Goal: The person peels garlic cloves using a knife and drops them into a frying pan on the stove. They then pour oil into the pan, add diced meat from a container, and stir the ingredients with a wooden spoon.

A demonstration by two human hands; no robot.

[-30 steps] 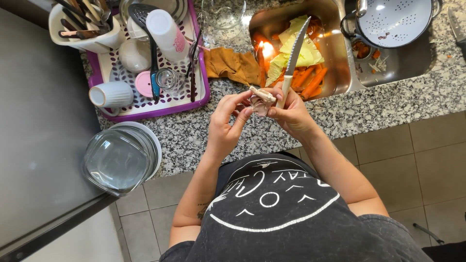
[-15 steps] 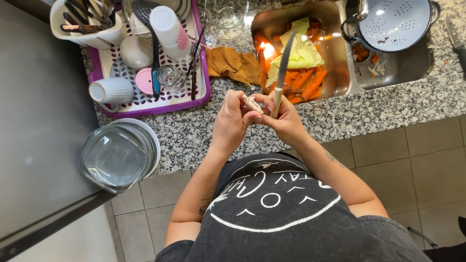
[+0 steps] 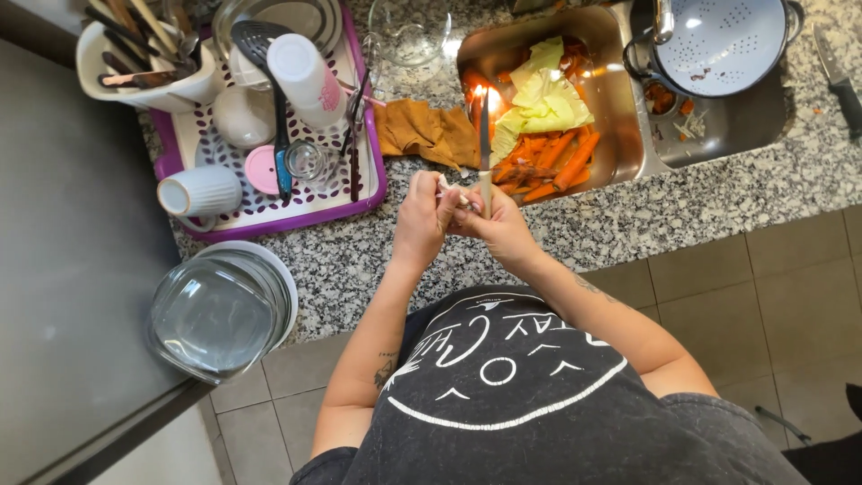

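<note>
Both arms bare, bent at elbows, forearms converging in front of chest. Left hand (image 3: 420, 218) raised, fingers curled inward, thumb side toward right hand (image 3: 496, 224). Right hand fisted in a grip, knuckles up, wrist slightly cocked. Hands touching at fingertips, held close together. Small tattoo on left forearm, another on right forearm.
</note>
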